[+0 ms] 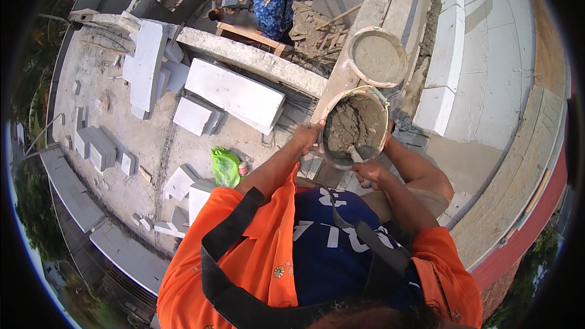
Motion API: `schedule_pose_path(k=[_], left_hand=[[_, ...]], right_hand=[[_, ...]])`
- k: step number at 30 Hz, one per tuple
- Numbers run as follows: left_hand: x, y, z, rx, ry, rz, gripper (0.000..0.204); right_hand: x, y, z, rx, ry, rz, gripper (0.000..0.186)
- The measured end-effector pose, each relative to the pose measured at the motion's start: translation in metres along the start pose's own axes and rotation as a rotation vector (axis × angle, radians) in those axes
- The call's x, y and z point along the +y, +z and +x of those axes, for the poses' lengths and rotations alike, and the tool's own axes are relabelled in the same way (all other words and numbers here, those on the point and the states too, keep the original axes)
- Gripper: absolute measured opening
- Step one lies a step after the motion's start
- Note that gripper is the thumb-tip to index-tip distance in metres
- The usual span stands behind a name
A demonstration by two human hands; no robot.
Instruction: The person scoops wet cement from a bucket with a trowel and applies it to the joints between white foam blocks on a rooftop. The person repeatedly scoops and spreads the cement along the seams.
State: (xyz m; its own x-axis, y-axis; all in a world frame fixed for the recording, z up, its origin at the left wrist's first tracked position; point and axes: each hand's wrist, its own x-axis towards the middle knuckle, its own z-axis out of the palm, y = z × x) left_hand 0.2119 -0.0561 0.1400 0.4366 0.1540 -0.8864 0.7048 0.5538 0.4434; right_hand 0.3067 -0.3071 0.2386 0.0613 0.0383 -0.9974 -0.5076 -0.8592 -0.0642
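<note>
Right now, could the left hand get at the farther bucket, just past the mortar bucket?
Probably, but not this instant: the left hand has its grip on the rim of the mortar bucket. If that were freed, the farther bucket looks reachable, standing close by with its top uncovered.

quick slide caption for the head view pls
Left grip on the rim of a bucket, right grip round a pale handle reaching into the grey mortar inside.

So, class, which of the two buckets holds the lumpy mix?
The nearer bucket, its rim held by the left hand; the farther bucket looks smooth inside.
</note>
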Motion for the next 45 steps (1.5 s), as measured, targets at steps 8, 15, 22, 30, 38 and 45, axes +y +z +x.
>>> schedule_pose_path(k=[8, 15, 22, 30, 38, 45], left_hand=[[-0.004, 0.0, 0.005, 0.075, 0.018, 0.035, 0.063], [-0.003, 0.0, 0.004, 0.086, 0.071, 0.054, 0.057], [-0.027, 0.001, 0.033, 0.151, 0.147, 0.086, 0.066], [-0.01, -0.008, 0.017, 0.123, 0.181, 0.264, 0.072], [0.008, -0.009, -0.004, 0.097, 0.243, 0.462, 0.066], [0.015, -0.012, -0.017, 0.129, 0.347, 0.593, 0.071]], right_hand=[[0.006, -0.006, 0.029, -0.721, 0.09, 1.032, 0.031], [-0.015, -0.033, -0.047, -0.281, 0.045, 0.626, 0.028], [-0.057, -0.054, -0.13, 0.506, -0.486, -0.888, 0.036], [-0.117, 0.034, -0.046, 0.582, -0.492, -1.289, 0.034], [-0.162, 0.019, -0.047, 0.607, -0.498, -1.187, 0.034], [-0.164, 0.017, -0.035, 0.708, -0.573, -1.008, 0.033]])
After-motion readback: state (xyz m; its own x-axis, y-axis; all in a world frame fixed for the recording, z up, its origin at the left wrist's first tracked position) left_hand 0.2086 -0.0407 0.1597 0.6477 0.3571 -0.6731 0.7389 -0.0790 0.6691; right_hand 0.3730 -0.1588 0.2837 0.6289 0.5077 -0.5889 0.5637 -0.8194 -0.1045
